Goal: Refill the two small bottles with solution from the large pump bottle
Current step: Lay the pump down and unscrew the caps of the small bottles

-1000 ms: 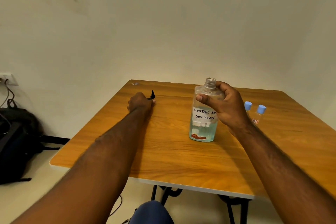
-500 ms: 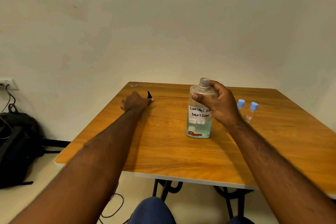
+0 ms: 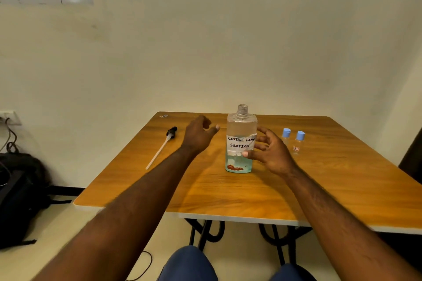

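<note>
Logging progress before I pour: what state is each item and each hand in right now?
Large bottle: upright, neck open, partly full.
Pump: lying flat on the table.
Small bottles: upright, blue caps on.
Left hand: open, holding nothing.
Right hand: open beside the large bottle, not gripping.

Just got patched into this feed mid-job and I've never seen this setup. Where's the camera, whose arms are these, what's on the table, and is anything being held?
No machine here: a person works with bare hands, and the one camera sits on their head, looking forward and down. The left hand and right hand are both open and hold nothing; they hover either side of the large bottle labelled contact lens solution, upright with its neck open. Its pump lies on the wooden table, further left. Two small blue-capped bottles stand on the right.
</note>
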